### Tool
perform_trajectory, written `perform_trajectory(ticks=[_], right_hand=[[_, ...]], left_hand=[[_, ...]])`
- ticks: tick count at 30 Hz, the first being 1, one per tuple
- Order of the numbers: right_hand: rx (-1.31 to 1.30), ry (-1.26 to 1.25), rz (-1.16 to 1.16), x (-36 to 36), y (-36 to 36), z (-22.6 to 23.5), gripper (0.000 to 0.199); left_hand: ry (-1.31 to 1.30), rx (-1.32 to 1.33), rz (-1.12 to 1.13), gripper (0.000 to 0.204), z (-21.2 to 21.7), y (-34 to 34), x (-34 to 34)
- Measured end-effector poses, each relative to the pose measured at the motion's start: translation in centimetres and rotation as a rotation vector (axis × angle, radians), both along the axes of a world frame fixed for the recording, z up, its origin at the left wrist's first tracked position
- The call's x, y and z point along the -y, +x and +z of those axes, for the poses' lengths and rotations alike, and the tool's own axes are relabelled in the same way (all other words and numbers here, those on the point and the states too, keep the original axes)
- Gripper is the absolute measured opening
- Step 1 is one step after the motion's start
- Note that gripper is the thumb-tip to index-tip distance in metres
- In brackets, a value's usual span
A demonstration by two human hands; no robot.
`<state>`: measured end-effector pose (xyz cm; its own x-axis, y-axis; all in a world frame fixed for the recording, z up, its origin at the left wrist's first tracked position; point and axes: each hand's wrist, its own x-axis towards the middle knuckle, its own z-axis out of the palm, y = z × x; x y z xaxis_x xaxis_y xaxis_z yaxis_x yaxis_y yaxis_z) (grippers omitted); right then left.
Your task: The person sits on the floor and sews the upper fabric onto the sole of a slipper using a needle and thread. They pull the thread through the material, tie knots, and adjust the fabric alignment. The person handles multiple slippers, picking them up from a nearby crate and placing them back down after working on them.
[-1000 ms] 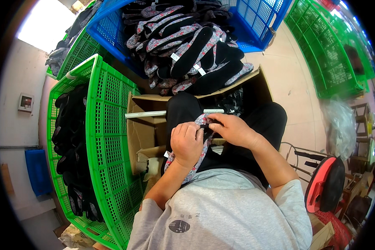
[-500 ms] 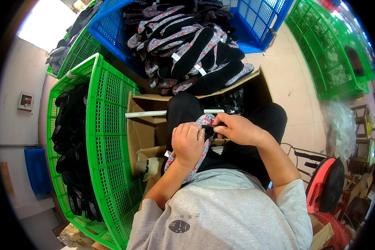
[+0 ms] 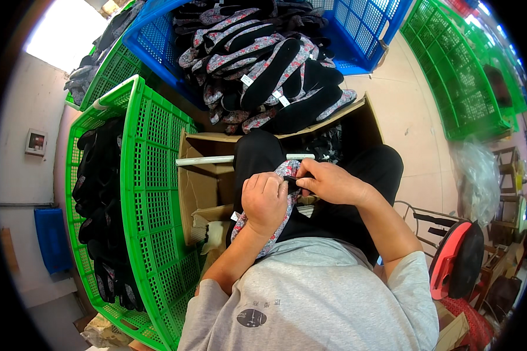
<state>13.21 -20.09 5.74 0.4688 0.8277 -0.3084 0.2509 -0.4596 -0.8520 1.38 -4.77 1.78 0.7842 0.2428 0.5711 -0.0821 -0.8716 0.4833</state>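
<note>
A floral cloth shoe (image 3: 289, 167) with a black inside lies over my lap, and both hands are on it. My left hand (image 3: 264, 202) wraps round its middle, fingers closed, hiding part of it. At the opening, my right hand (image 3: 328, 182) pinches the black edge between thumb and fingers, close to the left fingertips. A small white tag (image 3: 235, 216) sticks out beside the left wrist. In front of my knees, a heap of similar floral shoes (image 3: 269, 70) with black soles and white tags spills from a blue crate (image 3: 152, 44).
An open cardboard box (image 3: 196, 196) stands under my knees, with a pale bar (image 3: 205, 160) across it. At my left, a tall green crate (image 3: 158, 193) holds black items. Another green crate (image 3: 451, 64) stands far right, near clear plastic (image 3: 477, 175) and a red-and-black padded object (image 3: 451, 260).
My right hand has shifted slightly left and its fingers have bent closer at the shoe's black edge. The left hand stays where it was.
</note>
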Motion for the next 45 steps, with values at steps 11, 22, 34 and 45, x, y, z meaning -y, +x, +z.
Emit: perform_trajectory(ticks=[11, 22, 34, 45], right_hand=[[0.029, -0.013, -0.01, -0.2, -0.3, -0.3, 0.018], [-0.157, 0.039, -0.046, 0.1, 0.1, -0.8, 0.014], [-0.015, -0.063, 0.105, -0.1, 1.1, 0.4, 0.018], [0.082, -0.077, 0.124, -0.3, 1.0, 0.5, 0.017]], left_hand=[[0.013, 0.005, -0.014, 0.026, 0.1, 0.0, 0.0], [0.022, 0.004, -0.029, 0.025, 0.0, -0.1, 0.0], [0.088, 0.044, -0.085, 0.011, 0.0, -0.3, -0.1], [0.102, 0.063, -0.117, 0.011, -0.1, -0.3, -0.2]])
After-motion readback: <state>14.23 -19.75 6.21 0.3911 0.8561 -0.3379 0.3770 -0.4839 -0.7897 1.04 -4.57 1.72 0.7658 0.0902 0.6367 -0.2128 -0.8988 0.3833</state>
